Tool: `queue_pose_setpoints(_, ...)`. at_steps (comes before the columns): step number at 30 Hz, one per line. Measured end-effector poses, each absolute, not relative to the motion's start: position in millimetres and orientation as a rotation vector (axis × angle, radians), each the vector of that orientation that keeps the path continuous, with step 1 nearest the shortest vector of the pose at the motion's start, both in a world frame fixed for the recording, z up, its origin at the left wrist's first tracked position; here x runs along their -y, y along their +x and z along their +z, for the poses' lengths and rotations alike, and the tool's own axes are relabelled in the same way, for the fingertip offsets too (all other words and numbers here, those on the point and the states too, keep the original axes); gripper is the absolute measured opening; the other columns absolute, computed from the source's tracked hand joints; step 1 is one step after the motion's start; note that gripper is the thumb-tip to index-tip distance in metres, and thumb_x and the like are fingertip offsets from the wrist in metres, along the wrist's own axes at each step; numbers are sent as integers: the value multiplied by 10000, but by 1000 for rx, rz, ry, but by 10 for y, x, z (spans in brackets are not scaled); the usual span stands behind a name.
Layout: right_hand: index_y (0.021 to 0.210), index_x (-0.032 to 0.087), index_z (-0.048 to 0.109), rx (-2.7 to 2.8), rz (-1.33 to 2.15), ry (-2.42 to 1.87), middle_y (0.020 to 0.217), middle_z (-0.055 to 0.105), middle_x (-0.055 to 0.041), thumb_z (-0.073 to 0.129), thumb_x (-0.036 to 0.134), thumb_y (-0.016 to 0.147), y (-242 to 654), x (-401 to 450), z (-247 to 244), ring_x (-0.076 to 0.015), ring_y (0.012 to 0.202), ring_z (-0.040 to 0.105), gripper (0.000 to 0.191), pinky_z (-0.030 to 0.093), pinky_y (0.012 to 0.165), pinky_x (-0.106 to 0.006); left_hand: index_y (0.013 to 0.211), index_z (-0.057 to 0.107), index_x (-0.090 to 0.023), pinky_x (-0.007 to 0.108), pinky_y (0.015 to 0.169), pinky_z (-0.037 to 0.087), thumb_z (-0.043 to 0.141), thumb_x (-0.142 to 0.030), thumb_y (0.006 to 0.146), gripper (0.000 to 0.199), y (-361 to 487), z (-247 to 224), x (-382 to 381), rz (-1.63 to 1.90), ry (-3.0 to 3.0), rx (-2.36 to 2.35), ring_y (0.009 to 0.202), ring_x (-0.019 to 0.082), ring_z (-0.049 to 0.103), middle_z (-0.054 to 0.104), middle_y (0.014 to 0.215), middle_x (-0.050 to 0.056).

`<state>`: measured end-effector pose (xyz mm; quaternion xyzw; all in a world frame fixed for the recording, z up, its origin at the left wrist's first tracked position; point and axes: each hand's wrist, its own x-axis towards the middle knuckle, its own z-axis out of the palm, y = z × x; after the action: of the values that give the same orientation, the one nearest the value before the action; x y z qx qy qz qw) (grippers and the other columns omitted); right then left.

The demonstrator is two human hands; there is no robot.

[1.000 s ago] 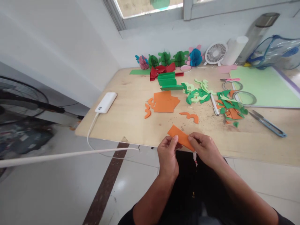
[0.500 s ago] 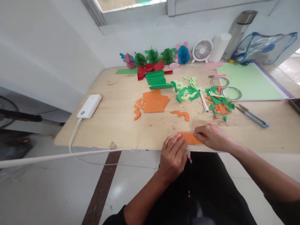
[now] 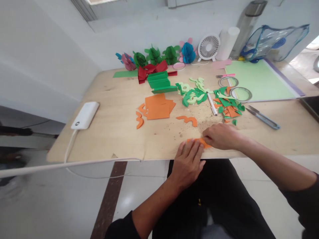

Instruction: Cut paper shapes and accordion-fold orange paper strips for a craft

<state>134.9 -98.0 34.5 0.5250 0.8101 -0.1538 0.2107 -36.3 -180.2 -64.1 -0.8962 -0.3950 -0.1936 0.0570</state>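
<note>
At the table's front edge lies a narrow folded strip of orange paper [image 3: 204, 142], partly covered by both hands. My left hand [image 3: 188, 162] rests over its left part, fingers stretched out and pressing it down. My right hand [image 3: 220, 136] is closed, its curled fingers at the strip's right end; the fingertips are partly hidden. Just beyond is a wavy orange paper cutout [image 3: 188, 120]. Farther left sits a stack of orange paper squares [image 3: 157, 111] with more curved orange cutouts [image 3: 140, 120] beside it.
Blue-handled snips [image 3: 264, 119] lie to the right, near green and orange scraps [image 3: 230, 108], a white pen [image 3: 212, 104] and tape rolls [image 3: 240, 94]. Folded green paper [image 3: 161, 82], paper honeycomb figures [image 3: 170, 55] and a small fan [image 3: 209, 48] are behind. A power bank [image 3: 85, 115] with cable sits left.
My left hand's fingers have flattened and spread over the orange strip. My right hand stays closed at its right end. The camera view has shifted slightly.
</note>
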Motion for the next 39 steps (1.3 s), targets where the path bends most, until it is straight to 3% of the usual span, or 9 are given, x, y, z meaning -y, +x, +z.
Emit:
queue_pose_setpoints(7,718,202,652,-2289,-496,1486,807,705,-60,409,234,853,1410,948,289,-224,796,650,279,293,553,-274,1415,424,-147,464,1127,277,404,-480,932,587,-336,-630,1818,-374,-2710,1208,1402,273,314,370,1514,71)
queue_pose_setpoints(13,726,212,628,-2336,-526,1900,719,679,-29,474,408,873,1723,1124,172,-182,652,599,289,325,539,-274,1415,423,-138,467,1137,265,397,-494,931,601,-335,-642,1822,-371,-2701,1200,1412,268,291,373,1514,76)
queue_pose_setpoints(15,850,200,655,-2492,-266,2186,855,705,-58,460,356,892,1766,1327,121,-201,749,619,253,394,604,-297,1407,433,-133,470,1135,267,413,-488,926,598,-333,-643,1818,-398,-2697,1196,1405,272,302,392,1504,85)
queue_pose_setpoints(17,939,167,666,-2835,-4,2146,986,708,-98,437,277,915,1730,1579,43,-224,928,616,255,439,789,-343,1395,448,-124,472,1132,272,430,-472,922,588,-331,-640,1815,-424,-2698,1188,1398,276,314,409,1493,95)
queue_pose_setpoints(22,1181,170,633,-3073,175,1868,1215,664,-96,491,192,896,1467,2058,-233,-266,1233,503,319,357,1028,-451,1376,468,-106,481,1119,289,443,-412,923,547,-326,-646,1816,-465,-2700,1181,1376,281,351,445,1465,113)
queue_pose_setpoints(33,1285,117,567,-2937,271,1855,1382,544,-125,517,319,918,1457,2071,-402,-316,1375,325,422,225,1116,-521,1355,490,-89,482,1109,296,454,-418,928,541,-321,-670,1815,-509,-2674,1156,1356,292,383,469,1444,118)
queue_pose_setpoints(39,1335,168,529,-2945,251,1818,1435,483,-136,544,373,901,1546,2112,-467,-312,1409,262,480,229,1115,-530,1362,487,-104,493,1115,290,459,-408,924,534,-322,-672,1815,-484,-2686,1166,1377,295,356,470,1440,129)
